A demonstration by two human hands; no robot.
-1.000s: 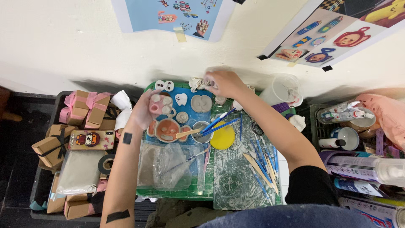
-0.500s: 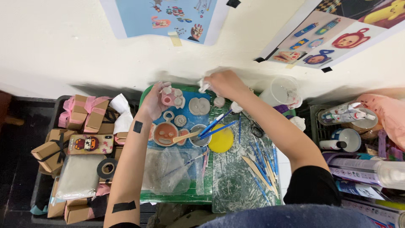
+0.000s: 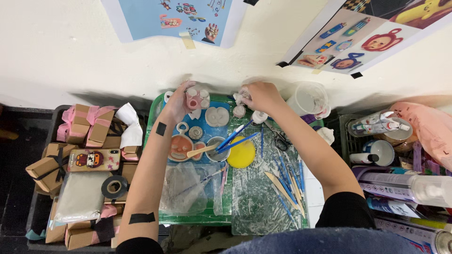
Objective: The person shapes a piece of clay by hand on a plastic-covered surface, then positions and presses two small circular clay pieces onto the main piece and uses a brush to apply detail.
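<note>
My left hand (image 3: 178,102) grips a small pink and white clay piece (image 3: 196,98) at the far edge of the green cutting mat (image 3: 197,217). My right hand (image 3: 260,95) pinches a small white clay piece (image 3: 243,97) near the wall. Between the hands lies a round pale clay face (image 3: 217,116). Nearer me sit an orange clay face (image 3: 181,146), a small cup (image 3: 217,148) with blue brushes in it, and a yellow disc (image 3: 241,154).
Modelling tools and brushes (image 3: 287,181) lie on the right side of the mat, a plastic bag (image 3: 188,188) on the left. A crate at left holds small brown boxes (image 3: 89,124), a phone (image 3: 94,160) and black tape (image 3: 114,186). A clear tub (image 3: 308,99) and bottles (image 3: 405,183) stand to the right.
My left hand has lifted the pink and white piece away from the orange face toward the wall. My right hand has stayed at the far edge with the white piece.
</note>
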